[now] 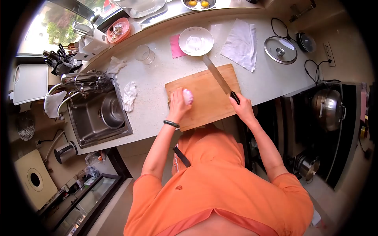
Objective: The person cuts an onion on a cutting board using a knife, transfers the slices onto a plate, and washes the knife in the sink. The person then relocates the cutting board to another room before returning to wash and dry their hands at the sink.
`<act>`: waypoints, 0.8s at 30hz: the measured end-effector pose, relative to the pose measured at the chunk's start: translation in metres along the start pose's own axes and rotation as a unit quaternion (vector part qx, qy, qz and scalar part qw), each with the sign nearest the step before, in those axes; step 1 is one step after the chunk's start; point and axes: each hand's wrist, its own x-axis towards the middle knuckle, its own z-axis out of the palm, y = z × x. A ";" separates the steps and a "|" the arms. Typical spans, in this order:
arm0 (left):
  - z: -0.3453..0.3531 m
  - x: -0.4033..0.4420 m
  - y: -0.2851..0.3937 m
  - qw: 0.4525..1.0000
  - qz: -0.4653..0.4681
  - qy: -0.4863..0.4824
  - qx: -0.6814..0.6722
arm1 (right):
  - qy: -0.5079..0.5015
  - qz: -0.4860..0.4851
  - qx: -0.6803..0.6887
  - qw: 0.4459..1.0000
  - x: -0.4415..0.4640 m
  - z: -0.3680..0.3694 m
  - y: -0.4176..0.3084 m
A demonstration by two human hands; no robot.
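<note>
A wooden cutting board (pixel 208 107) lies on the counter at the front edge, before my body. Over its left part my left hand (pixel 179 105) is closed around a pale pink-purple red onion (pixel 188 96), whose right side shows past my fingers. My right hand (pixel 243 109) grips the black handle of a long kitchen knife (pixel 217 74) at the board's right edge. The blade points away and to the left, apart from the onion, with its tip near a white bowl (pixel 196 41). Something white that I cannot make out lies in that bowl.
A sink (pixel 96 137) holding a metal pot (pixel 113 110) is at the left. A drinking glass (pixel 144 54), pink cloth (pixel 176 47), white cloth (pixel 240 45) and glass lid (pixel 280 50) lie farther back. The stove (pixel 305 126) is at the right, and a bowl of eggs (pixel 199 4) stands on the ledge.
</note>
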 end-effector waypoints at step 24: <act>0.070 -0.030 0.025 0.978 -0.037 0.035 -0.200 | -0.096 0.032 -0.077 0.992 -0.052 0.030 -0.021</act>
